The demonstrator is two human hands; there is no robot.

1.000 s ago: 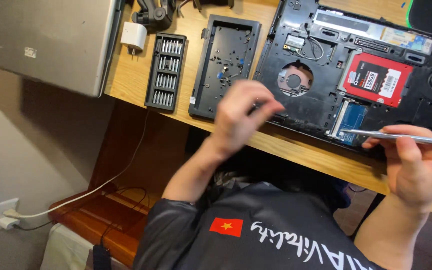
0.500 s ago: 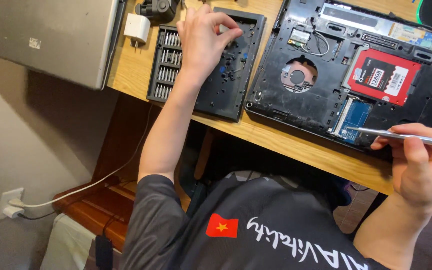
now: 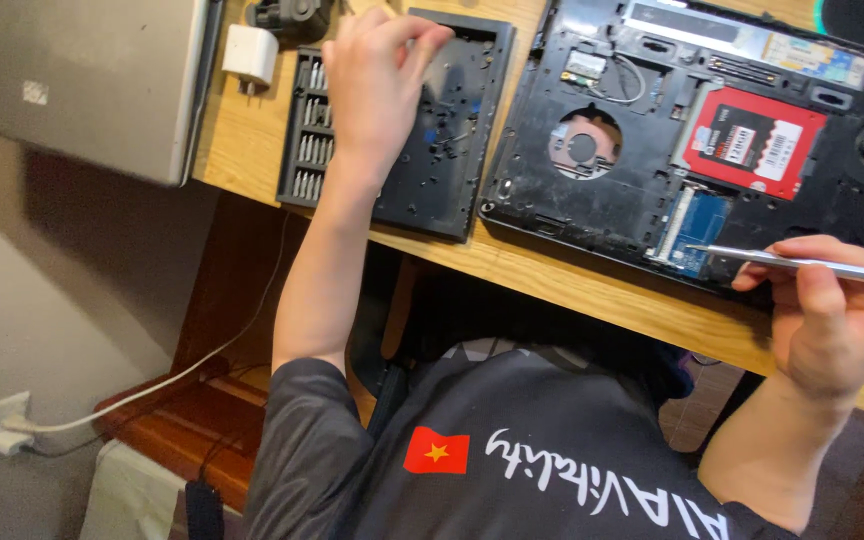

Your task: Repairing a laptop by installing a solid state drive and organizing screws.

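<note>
My left hand [image 3: 377, 85] hovers over a black plastic cover panel [image 3: 442, 175] lying on the wooden desk [image 3: 572, 285]. Its fingertips are pinched together above the panel's top; anything between them is too small to see. My right hand [image 3: 832, 310] grips a thin silver screwdriver [image 3: 802, 264] at the desk's front edge, and its tip points left at a blue memory module [image 3: 697, 225]. That module sits in an open black laptop base [image 3: 602, 205], beside a red drive [image 3: 752, 140] and a round fan opening [image 3: 582, 148].
A black tray of screwdriver bits [image 3: 310, 140] lies left of the panel. A white charger plug [image 3: 250, 55] and a closed silver laptop [image 3: 72, 80] are at the far left. Below the desk, a white cable runs to a wall socket [image 3: 2, 425].
My left hand has moved from the laptop's front edge up and left to the black cover panel. My right hand has kept the screwdriver in nearly the same place.
</note>
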